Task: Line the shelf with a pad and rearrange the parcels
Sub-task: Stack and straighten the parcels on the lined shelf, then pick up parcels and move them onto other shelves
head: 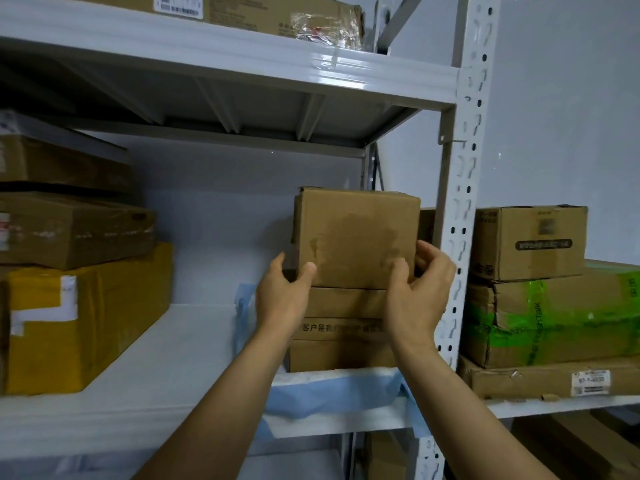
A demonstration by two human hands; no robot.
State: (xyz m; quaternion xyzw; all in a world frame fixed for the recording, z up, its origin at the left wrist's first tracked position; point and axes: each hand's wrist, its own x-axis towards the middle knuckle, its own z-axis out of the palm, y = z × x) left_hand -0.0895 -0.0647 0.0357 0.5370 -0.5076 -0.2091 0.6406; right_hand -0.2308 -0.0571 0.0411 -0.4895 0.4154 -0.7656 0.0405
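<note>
shelf [145,372]: white metal, middle level; centre bare, parcels at both ends
post [465,202]: perforated white upright at shelf's right front corner
yellow parcel [86,317]: left end of shelf, bottom of a stack, white labels on its face
taped box [72,226]: on the yellow parcel, clear tape across it
dark box [59,164]: top of the left stack, under the upper shelf
green-taped box [554,320]: next bay, right of post, sits on a flat labelled carton
side box [530,242]: on the green-taped box
pad [332,393]: light blue sheet, right end of shelf, crumpled, hangs over the front edge; back edge shows behind left hand
lower box [341,341]: on the pad near right front corner, printed text on its front
top box [356,237]: brown, stained front, upright on the lower box, just left of post
left hand [284,296]: grip closed on top box's lower left corner, thumb on front face, fingers round the left side
right hand [419,289]: grip closed on top box's lower right corner, thumb on front, fingers behind the right side
upper box [263,12]: shelf above, label on the left, crumpled tape on the right
</note>
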